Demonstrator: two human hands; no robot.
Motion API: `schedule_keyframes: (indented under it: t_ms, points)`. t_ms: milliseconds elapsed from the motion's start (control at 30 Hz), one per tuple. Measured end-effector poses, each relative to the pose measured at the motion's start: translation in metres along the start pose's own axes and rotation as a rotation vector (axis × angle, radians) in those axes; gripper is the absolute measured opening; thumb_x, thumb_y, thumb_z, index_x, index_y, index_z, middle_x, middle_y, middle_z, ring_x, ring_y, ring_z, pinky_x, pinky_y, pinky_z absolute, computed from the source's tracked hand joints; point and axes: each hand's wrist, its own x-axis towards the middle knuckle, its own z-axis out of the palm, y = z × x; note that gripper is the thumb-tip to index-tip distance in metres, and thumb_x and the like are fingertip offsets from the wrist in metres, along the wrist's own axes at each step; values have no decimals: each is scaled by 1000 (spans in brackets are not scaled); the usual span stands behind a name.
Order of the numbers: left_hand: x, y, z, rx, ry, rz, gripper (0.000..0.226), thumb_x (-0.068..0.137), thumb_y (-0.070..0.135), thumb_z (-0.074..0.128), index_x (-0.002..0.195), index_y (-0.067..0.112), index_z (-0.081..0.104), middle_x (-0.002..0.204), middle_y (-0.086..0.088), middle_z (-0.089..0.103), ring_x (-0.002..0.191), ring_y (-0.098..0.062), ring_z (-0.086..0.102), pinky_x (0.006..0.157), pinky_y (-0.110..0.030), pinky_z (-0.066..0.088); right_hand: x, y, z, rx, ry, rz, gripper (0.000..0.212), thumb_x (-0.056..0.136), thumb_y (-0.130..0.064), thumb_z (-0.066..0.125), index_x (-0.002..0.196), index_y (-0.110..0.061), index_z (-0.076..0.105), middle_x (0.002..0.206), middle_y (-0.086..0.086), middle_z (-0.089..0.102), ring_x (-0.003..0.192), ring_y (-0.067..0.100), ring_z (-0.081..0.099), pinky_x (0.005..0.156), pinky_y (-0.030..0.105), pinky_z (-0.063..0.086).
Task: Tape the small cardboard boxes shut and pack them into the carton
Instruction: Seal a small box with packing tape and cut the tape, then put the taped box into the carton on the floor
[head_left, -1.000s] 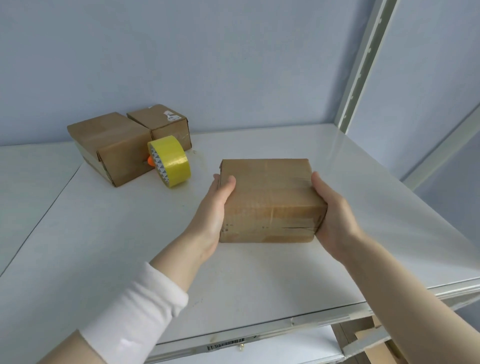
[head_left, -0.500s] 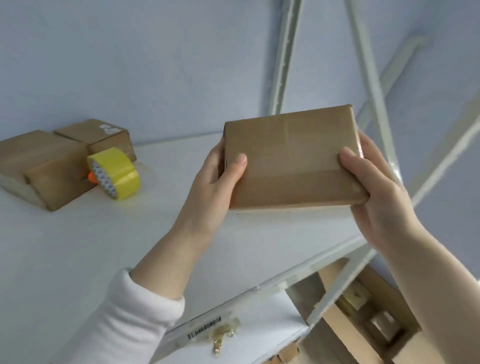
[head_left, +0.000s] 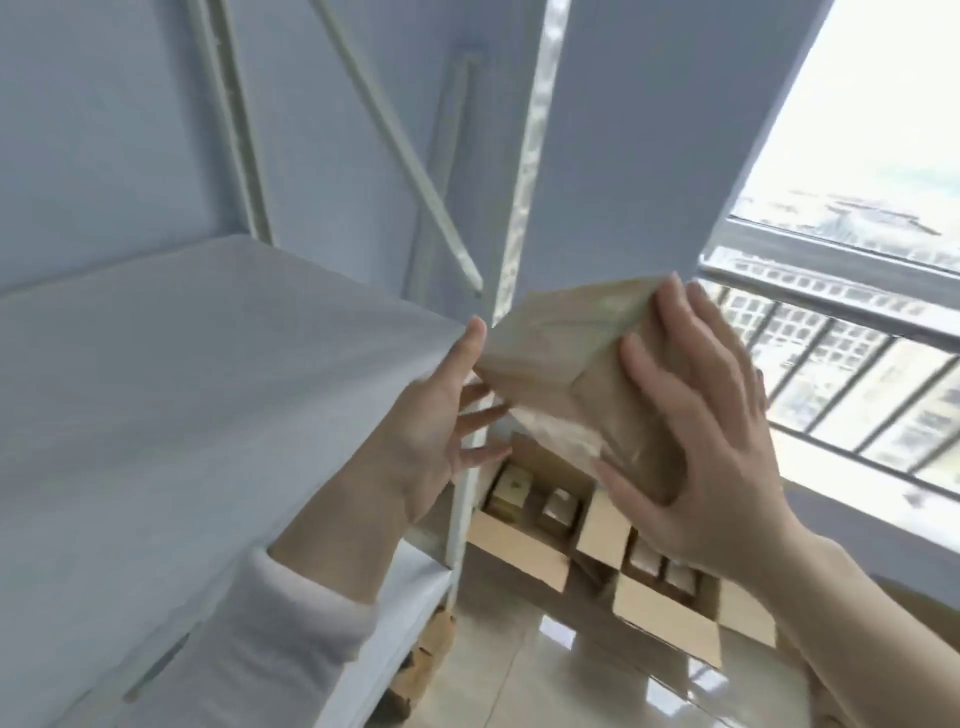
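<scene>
**Small box held in mid-air above the open carton**

The small cardboard box (head_left: 561, 369) sits just to the 3 o'clock side of the middle of the view. It is off every surface, tipped on a slant with one corner pointing toward 9 o'clock. Motion blurs it, and a glossy strip on its upper face may be tape, though the blur keeps me from being sure.

The hands are apart with the box between them. The right hand (head_left: 711, 431), at 4 o'clock, lies flat against the box's right face with its fingers straight and spread and the thumb low on the near edge. The left hand (head_left: 431, 426), at about 8 o'clock from the box, has its thumb raised and its fingers fanned out toward the box's lower left corner. They seem to touch it from beneath, but the blur hides the exact contact. A white sleeve (head_left: 296, 639) covers that forearm down at 7 o'clock.

The carton (head_left: 524, 545) stands below the box at 5 o'clock, on a glossy tiled floor (head_left: 519, 680). Its flaps are folded outward, and several packed boxes (head_left: 511, 488) show inside it.

The white table (head_left: 182, 395) fills the 9 o'clock side, its corner just beside the left hand. A shiny metal upright (head_left: 530, 156) rises toward 12 o'clock. A bright window (head_left: 857, 156) with a dark railing (head_left: 831, 358) takes up the 2 to 3 o'clock edge.
</scene>
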Motion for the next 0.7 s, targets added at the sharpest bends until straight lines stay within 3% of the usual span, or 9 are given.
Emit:
schedule_keyframes:
  t_ms: [133, 200, 267, 333, 533, 600, 700]
  points:
    - [28, -33, 40, 65, -191, -155, 68, 63, 68, 51, 107, 18, 66, 85, -1, 69, 81, -17, 67, 78, -40, 58, -48, 25, -8, -224, -122, -149, 60, 81, -35, 64, 133, -17, 41, 145, 15, 31, 136, 42, 28, 101, 54, 34]
    - [49, -55, 58, 103, -261, -248, 79, 63, 76, 55, 114, 17, 66, 95, -4, 67, 89, -21, 64, 82, -42, 56, -76, 42, -7, -307, -199, -222, 57, 84, -32, 61, 136, -19, 41, 146, 12, 32, 136, 40, 30, 98, 53, 37]
    - [71, -79, 77, 123, -332, -358, 86, 59, 82, 59, 121, 23, 63, 117, -5, 66, 108, -25, 61, 95, -47, 49, -104, 59, -7, -386, -266, -278, 53, 89, -29, 54, 139, -20, 39, 148, 10, 32, 135, 39, 31, 95, 53, 40]
    - [90, -102, 97, 108, -388, -458, 87, 57, 82, 60, 124, 26, 61, 124, -8, 63, 118, -28, 56, 102, -51, 42, -132, 78, -7, -465, -313, -312, 55, 89, -28, 54, 141, -20, 37, 149, 8, 31, 135, 37, 32, 94, 52, 39]
    - [141, -164, 154, 13, -322, -481, 60, 75, 54, 59, 121, 15, 64, 116, -11, 67, 108, -26, 62, 99, -39, 44, -199, 136, -2, -524, -460, -274, 68, 87, -30, 58, 146, -21, 25, 152, 8, 24, 139, 33, 21, 102, 50, 33]
    - [157, -184, 168, 9, -299, -438, 61, 73, 54, 59, 122, 17, 63, 118, -12, 66, 111, -29, 60, 102, -43, 42, -216, 156, -3, -372, -428, -124, 76, 84, -42, 61, 145, -20, 20, 149, 9, 26, 139, 30, 23, 104, 50, 32]
    - [179, -205, 184, 5, -249, -371, 57, 75, 50, 52, 122, 20, 62, 117, -9, 67, 112, -27, 61, 105, -45, 40, -238, 183, -5, -51, -300, 435, 85, 82, -59, 54, 146, -17, 18, 151, 13, 22, 143, 28, 18, 114, 44, 23]
